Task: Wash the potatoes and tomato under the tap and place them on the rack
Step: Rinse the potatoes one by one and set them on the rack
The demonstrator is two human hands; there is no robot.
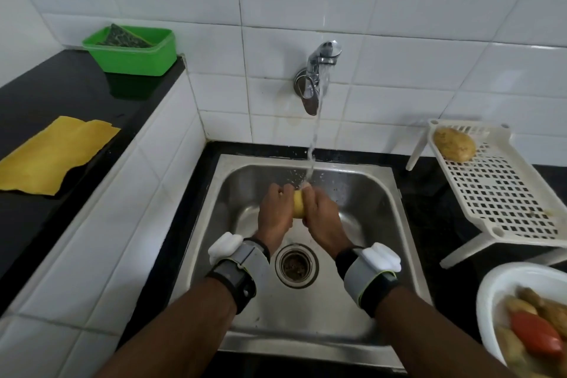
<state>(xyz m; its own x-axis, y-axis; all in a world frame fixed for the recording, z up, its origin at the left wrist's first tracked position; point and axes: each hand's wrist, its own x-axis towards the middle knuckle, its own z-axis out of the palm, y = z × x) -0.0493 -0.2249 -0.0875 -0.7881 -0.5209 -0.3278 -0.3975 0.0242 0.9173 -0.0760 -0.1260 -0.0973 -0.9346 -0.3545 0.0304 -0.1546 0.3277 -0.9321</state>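
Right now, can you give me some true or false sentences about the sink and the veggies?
1. Water runs from the tap. True.
2. The left hand and right hand hold a small potato under the water. True.
3. The rack holds three potatoes. False: only one big potato lies on it.
4. The tomato is on the rack. False: it is in the white bowl.
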